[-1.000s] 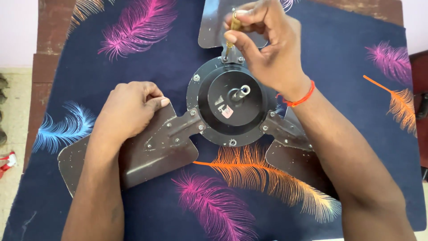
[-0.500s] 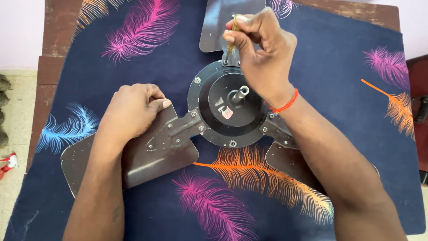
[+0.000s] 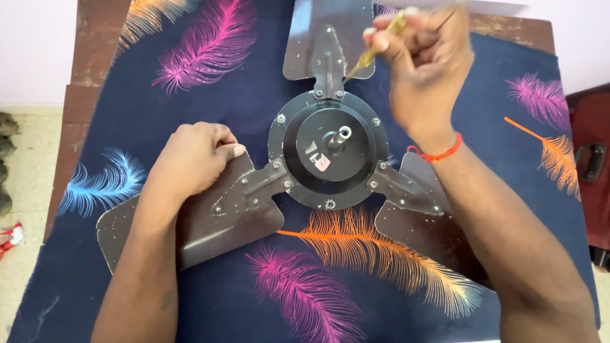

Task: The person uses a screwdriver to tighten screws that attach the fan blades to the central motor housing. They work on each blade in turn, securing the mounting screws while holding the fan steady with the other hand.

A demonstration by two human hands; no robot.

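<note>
- Looking down from the head camera, a ceiling fan motor (image 3: 328, 150) lay at the centre of a surface (image 3: 82, 70) covered by a dark blue cloth (image 3: 483, 108) printed with coloured feathers.
- Three brown blades were attached to the motor: one at twelve o'clock (image 3: 327, 38), one at eight o'clock (image 3: 210, 219), one at four o'clock (image 3: 419, 219).
- All visible bracket screws sat in place, so by my judgement no blade had come off and the work was at an early stage.
- The right hand (image 3: 426, 63) was closed around a small yellow-handled screwdriver (image 3: 375, 47), its tip raised just off the twelve o'clock blade's bracket, at about one o'clock from the motor.
- The left hand (image 3: 194, 159) was curled over the edge of the eight o'clock blade, pressing it down.
- A red thread (image 3: 438, 154) circled the right wrist.
- A small label (image 3: 321, 162), white with a red patch, was stuck on the motor's black face just below the shaft (image 3: 340, 134); a second pale sticker sat beside it at ten o'clock.
- No packages or signs showed.
</note>
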